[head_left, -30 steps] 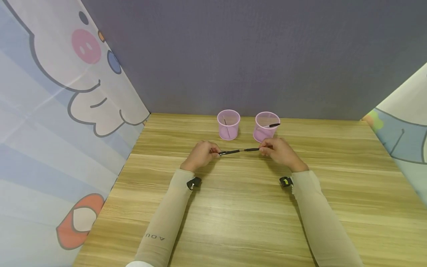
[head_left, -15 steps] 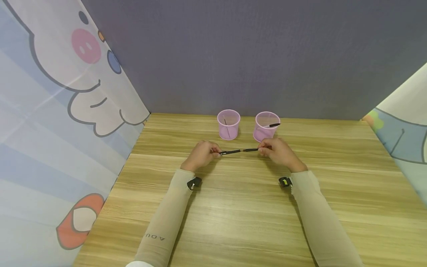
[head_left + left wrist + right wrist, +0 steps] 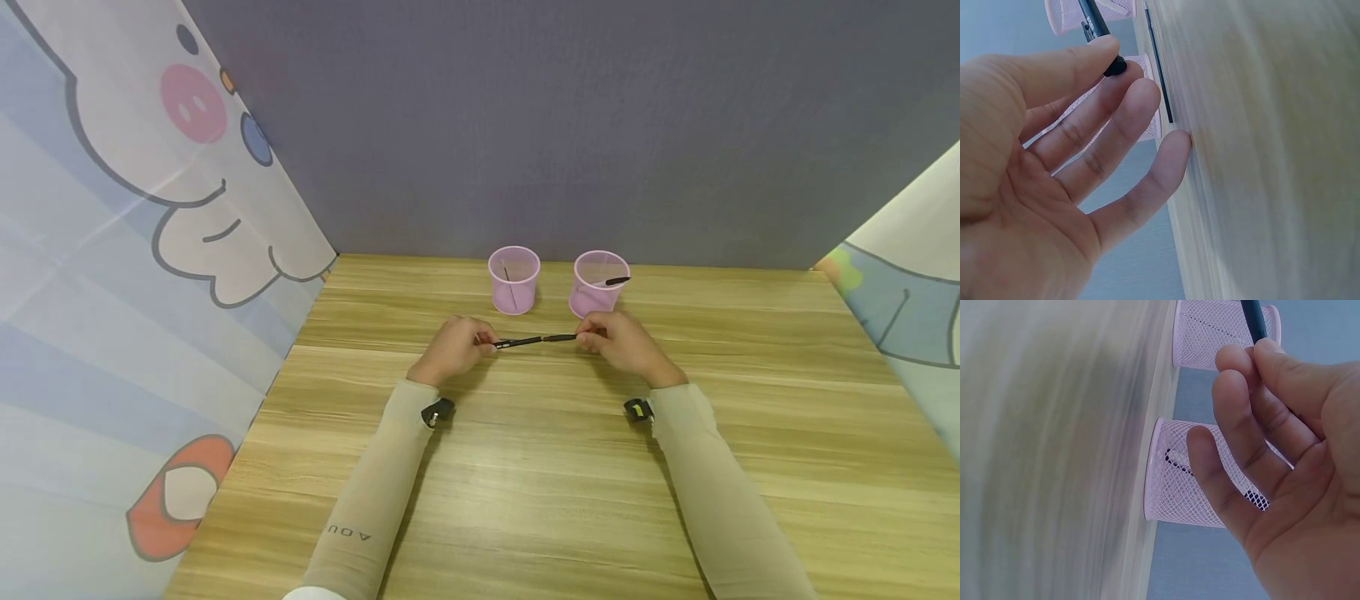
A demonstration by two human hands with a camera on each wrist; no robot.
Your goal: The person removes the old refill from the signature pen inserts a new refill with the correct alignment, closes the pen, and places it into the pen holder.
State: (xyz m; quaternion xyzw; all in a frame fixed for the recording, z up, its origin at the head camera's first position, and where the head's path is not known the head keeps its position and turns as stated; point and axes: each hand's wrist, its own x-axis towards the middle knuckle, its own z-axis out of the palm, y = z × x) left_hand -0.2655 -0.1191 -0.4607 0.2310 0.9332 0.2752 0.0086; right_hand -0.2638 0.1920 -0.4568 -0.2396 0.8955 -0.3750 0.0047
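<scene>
In the head view my left hand (image 3: 454, 346) pinches one end of a black pen barrel (image 3: 521, 342) that has a clip. Thumb and forefinger do the pinching, and the other fingers (image 3: 1125, 206) spread loosely in the left wrist view. Opposite it, my right hand (image 3: 621, 340) pinches the outer end of a dark, tapered pen section (image 3: 558, 337) with thumb and fingertip. The two pieces lie end to end in one line above the table, their inner ends right at each other. In the right wrist view, the held section (image 3: 1254, 322) runs out of the top.
Behind the hands stand two pink mesh cups. The left cup (image 3: 514, 287) holds a thin dark stick; a pen (image 3: 617, 282) leans out of the right cup (image 3: 592, 300). A thin dark rod (image 3: 1159, 62) shows along the tabletop. A grey wall rises behind.
The right hand has moved slightly left with its pen section. The gap between the two pieces, where a thin brownish bit showed, has closed up. The left hand has barely moved.
</scene>
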